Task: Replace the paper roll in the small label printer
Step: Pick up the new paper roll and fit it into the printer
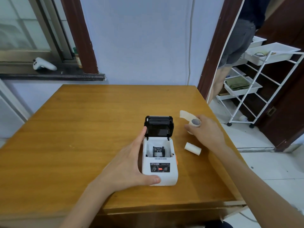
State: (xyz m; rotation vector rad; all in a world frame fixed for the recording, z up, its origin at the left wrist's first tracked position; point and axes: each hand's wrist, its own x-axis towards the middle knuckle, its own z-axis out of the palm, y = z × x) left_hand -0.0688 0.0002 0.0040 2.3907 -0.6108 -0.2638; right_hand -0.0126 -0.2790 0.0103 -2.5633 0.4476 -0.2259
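1. Nearest the camera, the left hand (130, 167) cups the left side of the white label printer (159, 163), thumb on its front corner, fingers spread up along its wall.
2. Standing on the wooden table (82, 129), the printer has its black lid (158, 125) tipped up, and its bay holds no paper roll.
3. Just right of it, a white paper roll (192, 148) lies on its side.
4. Further right, the right hand (205, 129) is closed around a used roll (195, 122) with a loose paper tail.
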